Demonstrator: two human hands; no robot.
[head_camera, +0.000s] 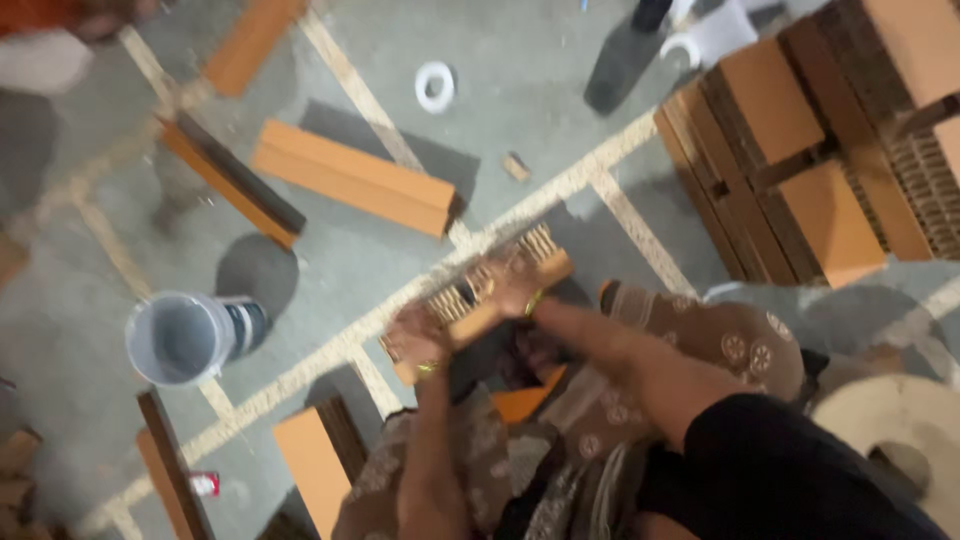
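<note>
Both hands grip one hollow orange brick (490, 290) above the grey floor (520, 90), the left hand (418, 335) closed round its near end and the right hand (515, 290) clamped over its far end. A grey bucket (185, 338) lies on its side to the left, a long orange block (352, 177) lies beyond it, and a brick stack (800, 150) stands to the right.

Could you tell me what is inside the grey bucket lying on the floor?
The grey bucket lies tipped, its mouth toward the camera; the visible inside looks bare grey, nothing showing. The deepest part is shadowed, so cannot tell.
</note>
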